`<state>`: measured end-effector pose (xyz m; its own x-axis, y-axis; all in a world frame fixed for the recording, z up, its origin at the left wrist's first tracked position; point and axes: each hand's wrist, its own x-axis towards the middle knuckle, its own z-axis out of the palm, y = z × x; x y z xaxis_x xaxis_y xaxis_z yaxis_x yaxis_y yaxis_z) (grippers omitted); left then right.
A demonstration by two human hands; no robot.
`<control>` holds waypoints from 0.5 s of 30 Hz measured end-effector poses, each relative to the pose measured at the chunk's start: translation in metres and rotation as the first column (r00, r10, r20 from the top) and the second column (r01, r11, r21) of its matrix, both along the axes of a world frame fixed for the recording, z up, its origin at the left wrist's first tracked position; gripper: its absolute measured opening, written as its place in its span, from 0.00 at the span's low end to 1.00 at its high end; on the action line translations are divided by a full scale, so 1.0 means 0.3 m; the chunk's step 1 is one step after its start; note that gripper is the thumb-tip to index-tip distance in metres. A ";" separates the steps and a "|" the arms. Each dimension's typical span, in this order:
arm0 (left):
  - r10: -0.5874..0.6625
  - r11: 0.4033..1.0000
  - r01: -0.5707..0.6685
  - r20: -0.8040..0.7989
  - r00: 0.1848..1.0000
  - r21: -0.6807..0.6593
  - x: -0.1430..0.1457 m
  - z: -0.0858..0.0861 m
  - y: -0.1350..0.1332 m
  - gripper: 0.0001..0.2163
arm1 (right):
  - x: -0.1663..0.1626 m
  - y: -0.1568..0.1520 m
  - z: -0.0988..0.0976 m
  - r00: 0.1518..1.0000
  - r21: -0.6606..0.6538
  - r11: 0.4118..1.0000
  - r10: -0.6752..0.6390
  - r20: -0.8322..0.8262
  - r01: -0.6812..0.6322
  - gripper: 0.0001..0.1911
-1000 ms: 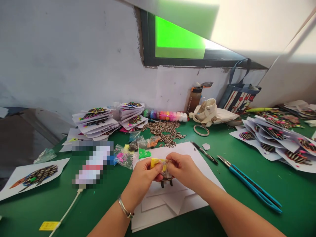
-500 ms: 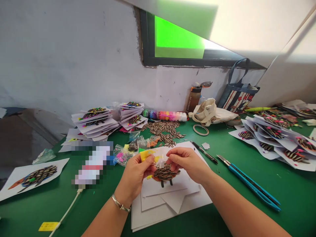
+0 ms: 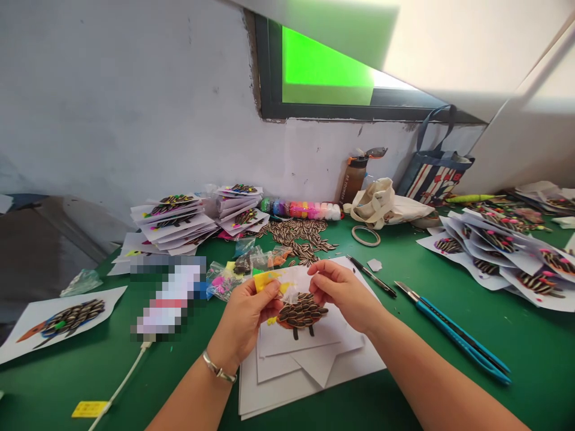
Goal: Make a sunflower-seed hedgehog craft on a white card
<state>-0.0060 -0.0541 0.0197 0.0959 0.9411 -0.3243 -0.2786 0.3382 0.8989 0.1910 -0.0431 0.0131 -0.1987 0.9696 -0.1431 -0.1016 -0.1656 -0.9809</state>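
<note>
My left hand [image 3: 256, 305] pinches a small clear plastic bag with yellow clay [image 3: 265, 280] inside, thumb on top. Beside the bag's crumpled clear end is my right hand [image 3: 336, 290], its thumb and fingertips pressed together; what they hold, if anything, is too small to make out. Below both hands lies a bird picture [image 3: 302, 316] covered with sunflower seeds, with an orange underside and two dark legs. A bit of yellow shows at its left end. That picture rests on a stack of white paper sheets [image 3: 269, 398].
Loose sunflower seeds [image 3: 299, 236] and small bags of coloured clay [image 3: 224, 281] lie beyond my hands. To the right are a pen [image 3: 372, 277], a blue craft knife [image 3: 453, 332] and a tape roll [image 3: 365, 236]. Stacks of seed pictures [image 3: 173, 224] stand left. A charging phone [image 3: 168, 302] appears blurred.
My right hand has drawn slightly up and to the right, apart from the bag's clear end. My left hand keeps its hold on the bag almost in place.
</note>
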 end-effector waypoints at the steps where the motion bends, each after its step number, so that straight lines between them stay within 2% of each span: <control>1: 0.001 1.000 -0.001 -0.001 1.000 0.000 -0.001 -0.001 0.001 0.16 | -0.002 0.000 -0.001 1.000 -0.015 1.000 -0.006 -0.014 0.005 0.11; 4: 0.006 1.000 -0.006 -0.003 1.000 0.000 -0.003 -0.004 0.003 0.16 | -0.002 -0.001 -0.001 1.000 -0.032 0.999 0.018 -0.005 -0.018 0.12; 6: 0.014 1.000 -0.014 0.002 1.000 0.001 -0.003 -0.004 0.005 0.17 | 0.003 -0.003 0.002 0.998 -0.028 0.999 0.023 0.060 -0.021 0.14; 10: 0.040 0.999 -0.040 0.006 0.999 -0.002 -0.008 -0.002 0.009 0.16 | 0.018 -0.008 0.015 0.984 0.065 0.997 -0.052 0.171 0.042 0.16; 12: 0.047 0.999 -0.047 0.000 0.999 -0.003 -0.011 -0.002 0.011 0.16 | 0.021 -0.009 0.020 0.988 0.100 0.994 -0.061 0.141 0.047 0.14; 15: 0.058 0.998 -0.058 -0.004 0.998 -0.002 -0.013 -0.002 0.014 0.16 | 0.015 -0.011 0.018 0.999 0.039 0.999 0.002 0.045 -0.004 0.11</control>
